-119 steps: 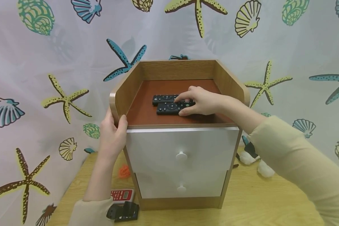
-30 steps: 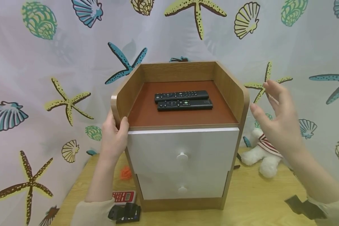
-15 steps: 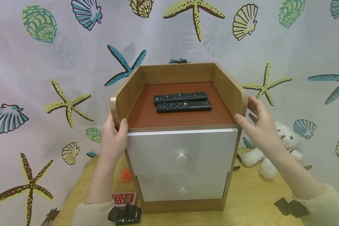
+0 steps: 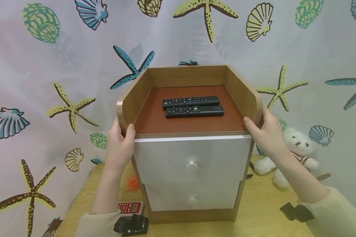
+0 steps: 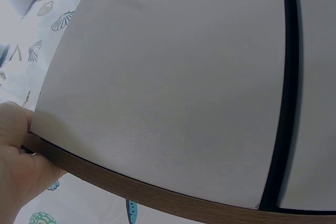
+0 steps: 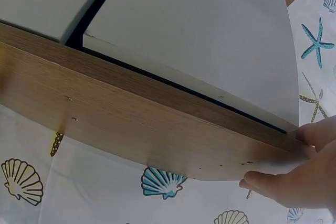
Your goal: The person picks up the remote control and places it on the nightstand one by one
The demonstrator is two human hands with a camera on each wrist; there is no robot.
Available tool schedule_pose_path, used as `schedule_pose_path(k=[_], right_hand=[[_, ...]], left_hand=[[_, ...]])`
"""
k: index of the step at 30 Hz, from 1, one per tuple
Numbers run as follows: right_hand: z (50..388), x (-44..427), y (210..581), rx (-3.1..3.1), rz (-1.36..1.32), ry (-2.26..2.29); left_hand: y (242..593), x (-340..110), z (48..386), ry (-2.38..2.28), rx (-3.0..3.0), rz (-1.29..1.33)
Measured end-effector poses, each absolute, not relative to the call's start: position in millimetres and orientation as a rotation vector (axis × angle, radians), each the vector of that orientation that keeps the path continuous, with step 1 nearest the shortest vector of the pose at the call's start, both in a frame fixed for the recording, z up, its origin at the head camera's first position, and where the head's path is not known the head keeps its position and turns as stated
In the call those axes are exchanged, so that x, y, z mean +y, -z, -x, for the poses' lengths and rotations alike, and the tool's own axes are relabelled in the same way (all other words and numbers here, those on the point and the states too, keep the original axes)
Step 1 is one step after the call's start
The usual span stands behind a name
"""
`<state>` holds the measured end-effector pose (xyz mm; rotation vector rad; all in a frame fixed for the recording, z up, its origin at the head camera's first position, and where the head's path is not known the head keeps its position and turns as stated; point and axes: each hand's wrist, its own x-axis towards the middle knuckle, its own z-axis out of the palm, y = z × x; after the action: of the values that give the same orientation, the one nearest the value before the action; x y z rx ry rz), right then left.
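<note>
A small wooden nightstand (image 4: pixel 148 215) with two white drawers stands upright in the middle of the head view. Its raised top has a reddish-brown surface, where two black remote controls (image 4: pixel 194 111) lie side by side, close together. My left hand (image 4: pixel 120 144) grips the front edge of the left side panel, thumb in front. On the opposite side, my right hand (image 4: pixel 268 135) holds the right panel the same way, its fingers partly hidden behind the wood. Both wrist views show the white drawer front (image 5: pixel 168 87) and the wooden side (image 6: pixel 131 114) close up.
Left of the nightstand lie a red calculator (image 4: pixel 131 208), a dark object with buttons (image 4: pixel 136 227) and an orange crumpled thing (image 4: pixel 133 182). A white teddy bear (image 4: pixel 298 143) sits at the right. A sea-patterned curtain (image 4: pixel 86 59) hangs behind the wooden table (image 4: pixel 255 214).
My right hand has left the remote controls, swung out to the right and come back to grip the right panel. The left hand has kept its hold; the remotes lie where they were.
</note>
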<state>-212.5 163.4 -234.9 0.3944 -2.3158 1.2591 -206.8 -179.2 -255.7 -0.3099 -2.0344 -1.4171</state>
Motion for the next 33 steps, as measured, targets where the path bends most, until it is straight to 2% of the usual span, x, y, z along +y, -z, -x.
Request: schedule_pose_path(k=[33], right_hand=[[212.5,159.2,236.8,-2.328,-0.397,-1.059]], left_hand=[[258.9,-179.0,206.6,1.385,-2.016,0.282]])
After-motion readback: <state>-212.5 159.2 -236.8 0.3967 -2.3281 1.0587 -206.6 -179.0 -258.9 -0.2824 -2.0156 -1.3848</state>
